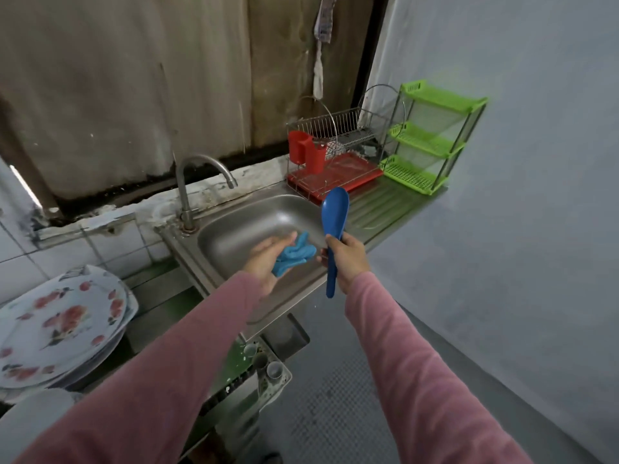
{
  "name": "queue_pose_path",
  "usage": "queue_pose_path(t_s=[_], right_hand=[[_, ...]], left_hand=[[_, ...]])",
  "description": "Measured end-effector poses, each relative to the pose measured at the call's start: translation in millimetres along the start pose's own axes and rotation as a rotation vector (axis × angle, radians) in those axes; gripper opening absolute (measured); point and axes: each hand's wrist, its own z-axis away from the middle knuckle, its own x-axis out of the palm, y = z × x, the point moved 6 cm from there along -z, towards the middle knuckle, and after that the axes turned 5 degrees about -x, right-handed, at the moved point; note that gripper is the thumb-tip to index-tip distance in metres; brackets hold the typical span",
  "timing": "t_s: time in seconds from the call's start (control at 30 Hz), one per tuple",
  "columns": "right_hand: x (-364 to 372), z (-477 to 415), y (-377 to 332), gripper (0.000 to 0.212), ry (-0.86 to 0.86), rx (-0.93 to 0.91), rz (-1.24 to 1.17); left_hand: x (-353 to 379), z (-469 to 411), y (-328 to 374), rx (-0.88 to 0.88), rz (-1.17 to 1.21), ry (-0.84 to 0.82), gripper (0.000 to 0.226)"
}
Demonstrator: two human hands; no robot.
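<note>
Right hand (346, 259) curled tight round handle of blue spoon (335, 212), scoop end up, handle pointing down, over near-right rim of sink (241, 226). Left hand (268, 259) just left of it, fingers & thumb closed on crumpled blue cloth (294, 254), held above the basin. Cloth close to spoon handle, can't tell if touching. Tap (201, 169) at far left of sink. Far right on bench: wire dish rack (335, 135) w/ red holder (306, 150), green shelf unit (432, 135) beside it. Flowered plates (60, 323) stacked near left.
</note>
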Motion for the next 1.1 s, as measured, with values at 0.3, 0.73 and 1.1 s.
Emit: queue_pose_path(t_s=[0.3, 0.73, 1.1], right_hand=[[19.2, -111.7, -39.4, 0.005, -0.042, -0.174, 0.178], [24.6, -230.6, -133.8, 0.005, 0.078, -0.506, 0.067], [23.3, -323.4, -171.8, 0.006, -0.049, -0.530, 0.054]], left_hand=[[6.5, -114.4, 45.7, 0.101, -0.038, 0.147, 0.053], [33.7, -203.6, 132.4, 0.354, -0.141, 0.324, 0.050], [66.4, -247.0, 165.4, 0.544, -0.240, 0.564, 0.049]])
